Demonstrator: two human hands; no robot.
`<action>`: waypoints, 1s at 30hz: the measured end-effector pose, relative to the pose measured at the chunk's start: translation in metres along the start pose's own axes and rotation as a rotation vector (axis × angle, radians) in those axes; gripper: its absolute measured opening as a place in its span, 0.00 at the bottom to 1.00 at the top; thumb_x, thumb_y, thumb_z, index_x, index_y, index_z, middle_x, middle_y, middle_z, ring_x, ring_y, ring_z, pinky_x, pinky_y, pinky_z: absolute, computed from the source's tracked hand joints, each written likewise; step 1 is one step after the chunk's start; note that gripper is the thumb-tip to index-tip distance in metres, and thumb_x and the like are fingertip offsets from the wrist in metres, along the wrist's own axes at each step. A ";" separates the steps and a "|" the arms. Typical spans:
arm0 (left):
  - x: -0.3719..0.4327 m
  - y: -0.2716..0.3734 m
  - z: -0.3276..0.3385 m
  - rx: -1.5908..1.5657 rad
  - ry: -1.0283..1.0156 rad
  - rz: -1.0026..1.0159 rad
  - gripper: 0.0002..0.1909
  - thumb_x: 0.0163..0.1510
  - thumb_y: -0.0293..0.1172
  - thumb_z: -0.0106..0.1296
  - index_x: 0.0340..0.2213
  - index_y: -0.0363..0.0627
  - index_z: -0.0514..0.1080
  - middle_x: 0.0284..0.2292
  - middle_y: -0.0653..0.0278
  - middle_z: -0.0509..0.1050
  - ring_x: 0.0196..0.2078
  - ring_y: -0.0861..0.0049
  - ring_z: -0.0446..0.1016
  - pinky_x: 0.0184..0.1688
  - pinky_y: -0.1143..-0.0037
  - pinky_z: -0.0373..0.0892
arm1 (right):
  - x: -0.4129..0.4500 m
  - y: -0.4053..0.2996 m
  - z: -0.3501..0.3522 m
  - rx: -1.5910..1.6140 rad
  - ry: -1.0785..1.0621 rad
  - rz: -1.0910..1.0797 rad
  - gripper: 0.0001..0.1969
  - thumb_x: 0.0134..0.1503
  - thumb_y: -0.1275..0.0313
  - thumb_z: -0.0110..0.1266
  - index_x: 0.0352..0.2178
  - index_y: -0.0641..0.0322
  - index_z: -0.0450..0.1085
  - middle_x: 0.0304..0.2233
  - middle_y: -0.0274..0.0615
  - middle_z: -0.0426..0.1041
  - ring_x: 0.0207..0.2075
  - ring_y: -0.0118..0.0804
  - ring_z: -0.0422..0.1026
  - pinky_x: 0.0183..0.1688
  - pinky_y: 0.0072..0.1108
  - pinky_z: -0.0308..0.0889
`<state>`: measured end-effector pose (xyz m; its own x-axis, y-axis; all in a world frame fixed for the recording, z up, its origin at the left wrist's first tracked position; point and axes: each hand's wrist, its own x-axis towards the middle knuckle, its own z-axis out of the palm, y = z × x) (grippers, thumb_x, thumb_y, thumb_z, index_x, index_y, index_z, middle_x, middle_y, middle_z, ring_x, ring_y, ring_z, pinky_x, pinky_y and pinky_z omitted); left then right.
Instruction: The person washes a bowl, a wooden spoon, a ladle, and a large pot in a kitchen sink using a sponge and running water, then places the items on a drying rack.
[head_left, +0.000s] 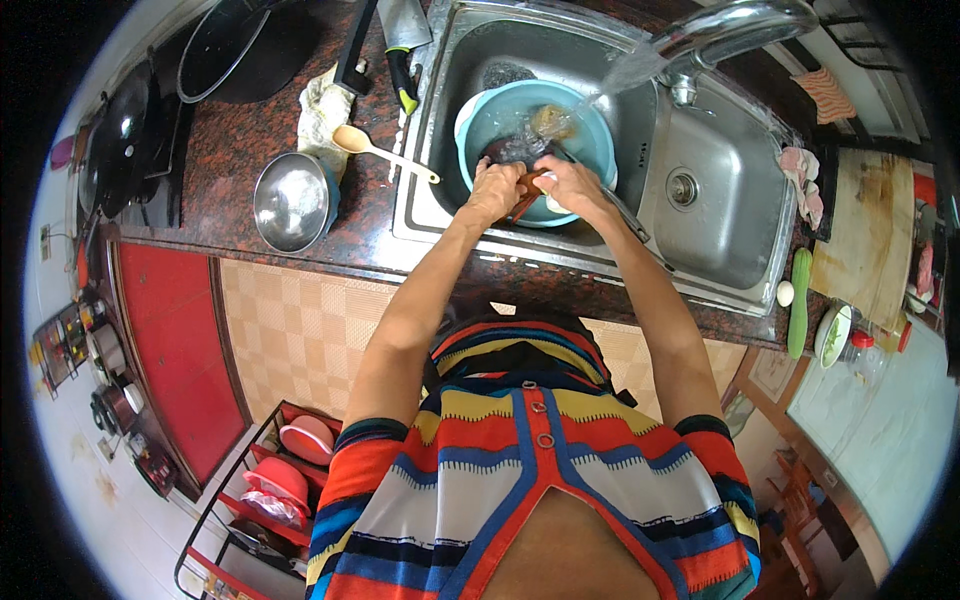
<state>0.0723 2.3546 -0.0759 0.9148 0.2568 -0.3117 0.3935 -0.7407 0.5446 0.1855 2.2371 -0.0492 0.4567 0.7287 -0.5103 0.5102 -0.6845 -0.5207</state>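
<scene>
A light-blue plastic basin (602, 154) holding water sits in the left bowl of a stainless-steel sink (630, 161). Both my hands are over its near side. My left hand (497, 187) grips a reddish-brown, dish-like item (529, 193), largely hidden by the fingers and water. My right hand (574, 184) is closed on the same item's right side, with something white by its fingers. A yellowish-brown object (553, 121) lies in the water beyond. Water streams from the chrome faucet (739, 34) into the basin. A long metal utensil (628, 215) leans over the basin's right rim.
On the left counter are a metal bowl (291, 202), a wooden spoon (382, 154), a crumpled cloth (319, 112) and a cleaver (405, 26) near the sink edge. To the right lie a cutting board (862, 232), a long green vegetable (800, 304) and an egg (784, 293).
</scene>
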 end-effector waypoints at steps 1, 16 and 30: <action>0.003 -0.002 0.002 -0.092 0.025 -0.056 0.08 0.44 0.30 0.51 0.29 0.42 0.69 0.26 0.51 0.73 0.34 0.59 0.72 0.47 0.62 0.58 | 0.000 0.005 0.003 0.005 0.001 0.003 0.18 0.49 0.61 0.48 0.41 0.52 0.65 0.35 0.48 0.71 0.40 0.48 0.68 0.41 0.34 0.61; 0.000 -0.027 0.021 -1.089 0.322 -0.222 0.07 0.47 0.26 0.51 0.29 0.35 0.67 0.24 0.66 0.70 0.27 0.84 0.65 0.33 0.81 0.63 | -0.007 0.103 -0.126 1.367 0.614 -0.010 0.15 0.56 0.58 0.43 0.26 0.61 0.61 0.25 0.41 0.68 0.24 0.31 0.69 0.30 0.24 0.66; -0.013 -0.008 0.006 -1.365 0.448 -0.390 0.04 0.49 0.24 0.50 0.30 0.41 0.68 0.26 0.69 0.71 0.29 0.85 0.68 0.35 0.83 0.63 | -0.045 -0.011 -0.177 1.297 0.601 -0.349 0.14 0.58 0.62 0.40 0.24 0.61 0.60 0.21 0.37 0.67 0.16 0.23 0.61 0.20 0.17 0.59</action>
<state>0.0564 2.3532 -0.0805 0.5861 0.6497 -0.4841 0.1616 0.4917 0.8556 0.2886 2.2158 0.1000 0.8436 0.5350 -0.0466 -0.1923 0.2199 -0.9564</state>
